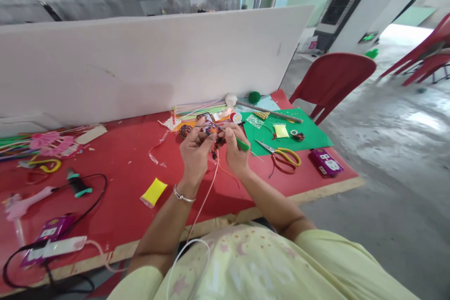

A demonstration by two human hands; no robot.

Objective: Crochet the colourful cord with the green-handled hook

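Above the red tabletop, my left hand [196, 151] is closed, pinching a small multicoloured yarn piece [212, 130] between thumb and fingers. My right hand [236, 153] is closed around a crochet hook [242, 144] with a green handle; its thin metal shaft points left into the yarn piece, and its tip is hidden. Dark strands dangle below the piece. Just behind my left hand lie a phone [205, 117] and a dark multicoloured yarn ball [185, 131]. To the right of my right hand, scissors [285, 158] with yellow and red handles lie partly open.
A green sheet [312, 133] carries a yellow packet [281, 131] and small items. A purple box [325, 163] is near the right edge. Leftward lie another yellow packet [153, 192], a pink glue gun [30, 202] and cables. A white board [140, 65] stands behind.
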